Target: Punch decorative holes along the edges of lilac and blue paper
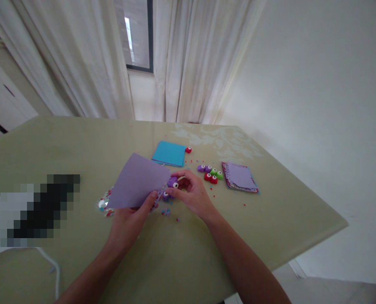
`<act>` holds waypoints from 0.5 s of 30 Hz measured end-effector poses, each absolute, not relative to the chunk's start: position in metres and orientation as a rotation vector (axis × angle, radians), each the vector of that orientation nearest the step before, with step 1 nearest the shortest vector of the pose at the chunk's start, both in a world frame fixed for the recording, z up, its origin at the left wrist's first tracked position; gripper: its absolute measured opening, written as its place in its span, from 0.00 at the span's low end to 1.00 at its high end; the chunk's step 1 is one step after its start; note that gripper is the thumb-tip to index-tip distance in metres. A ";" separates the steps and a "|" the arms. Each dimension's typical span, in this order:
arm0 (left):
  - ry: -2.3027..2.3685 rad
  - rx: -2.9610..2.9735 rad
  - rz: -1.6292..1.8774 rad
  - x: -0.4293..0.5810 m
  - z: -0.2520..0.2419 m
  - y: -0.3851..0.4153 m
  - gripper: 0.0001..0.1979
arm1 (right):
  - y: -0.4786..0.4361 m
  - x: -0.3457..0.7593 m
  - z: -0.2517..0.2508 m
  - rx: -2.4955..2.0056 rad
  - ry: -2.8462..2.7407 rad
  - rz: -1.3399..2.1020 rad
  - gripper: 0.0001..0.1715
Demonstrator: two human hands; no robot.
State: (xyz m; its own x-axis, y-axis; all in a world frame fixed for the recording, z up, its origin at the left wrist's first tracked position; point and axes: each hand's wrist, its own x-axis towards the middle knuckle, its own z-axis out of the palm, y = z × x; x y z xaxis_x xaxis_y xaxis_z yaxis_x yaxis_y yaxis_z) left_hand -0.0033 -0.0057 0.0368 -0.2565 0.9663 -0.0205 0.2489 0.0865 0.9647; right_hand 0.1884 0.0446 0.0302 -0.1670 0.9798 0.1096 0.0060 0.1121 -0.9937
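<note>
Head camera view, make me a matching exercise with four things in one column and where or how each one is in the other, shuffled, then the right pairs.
Things
1. Large lavender sheet
2. Blue-topped paper stack
3. Lavender-topped paper stack
4. Green eyed pieces

Places and states
A. Grouped with purple eyed pieces and red eyed pieces
B. Held in the left hand
C. Beside a lone red eyed piece
D. To the right of all the eyed pieces

Right pairs: 1-B, 2-C, 3-D, 4-A
</note>
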 end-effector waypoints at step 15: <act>1.639 1.210 1.230 -0.001 0.038 -0.005 0.19 | 0.046 0.189 0.027 -1.014 -1.386 1.249 0.28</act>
